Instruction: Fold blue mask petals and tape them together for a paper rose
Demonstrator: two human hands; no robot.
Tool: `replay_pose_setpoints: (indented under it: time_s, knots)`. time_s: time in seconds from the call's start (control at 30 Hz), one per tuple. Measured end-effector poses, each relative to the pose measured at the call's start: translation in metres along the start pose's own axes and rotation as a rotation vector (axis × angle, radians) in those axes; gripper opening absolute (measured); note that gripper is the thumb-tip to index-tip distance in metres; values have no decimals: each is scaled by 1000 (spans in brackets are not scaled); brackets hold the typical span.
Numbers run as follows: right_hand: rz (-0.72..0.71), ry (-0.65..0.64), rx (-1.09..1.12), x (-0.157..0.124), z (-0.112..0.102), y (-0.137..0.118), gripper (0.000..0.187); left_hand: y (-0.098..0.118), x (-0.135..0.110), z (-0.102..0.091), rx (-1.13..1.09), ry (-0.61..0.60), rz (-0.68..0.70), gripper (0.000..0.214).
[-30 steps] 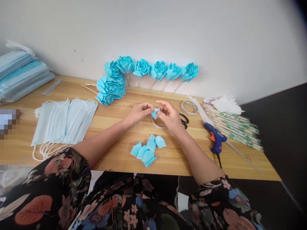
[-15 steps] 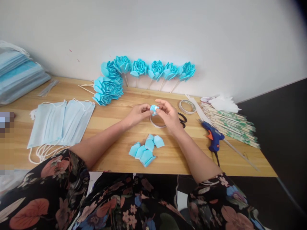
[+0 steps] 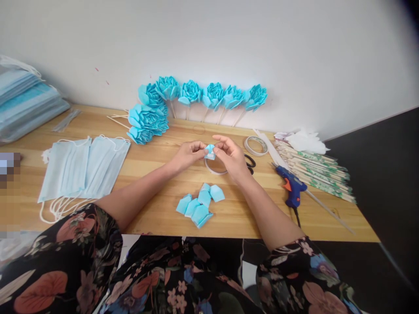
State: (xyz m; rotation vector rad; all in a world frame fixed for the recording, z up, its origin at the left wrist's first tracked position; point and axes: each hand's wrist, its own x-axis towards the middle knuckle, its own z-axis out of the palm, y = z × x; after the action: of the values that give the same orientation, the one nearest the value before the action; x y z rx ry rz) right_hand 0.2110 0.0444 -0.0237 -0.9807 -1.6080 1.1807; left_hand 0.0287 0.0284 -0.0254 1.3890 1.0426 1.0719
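My left hand (image 3: 188, 155) and my right hand (image 3: 231, 157) meet above the wooden table (image 3: 157, 213), both pinching one small folded blue petal piece (image 3: 210, 151). Right under it lies a roll of tape (image 3: 214, 169). Nearer to me, several folded blue petals (image 3: 199, 204) lie in a loose heap. Black scissors (image 3: 250, 162) show partly behind my right hand.
Blue fabric roses on sticks (image 3: 196, 93) lean against the wall. Face masks (image 3: 81, 168) lie at the left, a mask stack (image 3: 28, 107) at the far left. A second tape roll (image 3: 256, 145), a blue glue gun (image 3: 292, 188) and wrapped chopsticks (image 3: 314, 170) sit at the right.
The petal between my fingertips has been turned and folded a little; both hands stay in the same place. The camera shifted slightly.
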Motion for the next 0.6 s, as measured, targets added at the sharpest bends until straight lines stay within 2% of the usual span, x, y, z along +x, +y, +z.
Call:
replay_pose_setpoints:
  time_s: [0.13,0.33,0.6]
  knots:
    - [0,37,20,0,0,0,36,1,0,0,-19,26,8,32]
    - [-8,55,37,0,-1,1,35,0,1,1,-28,-1,-16,23]
    - [72,147,120,4,-4,2,33,-8,7,-6,-29,92,-83,24]
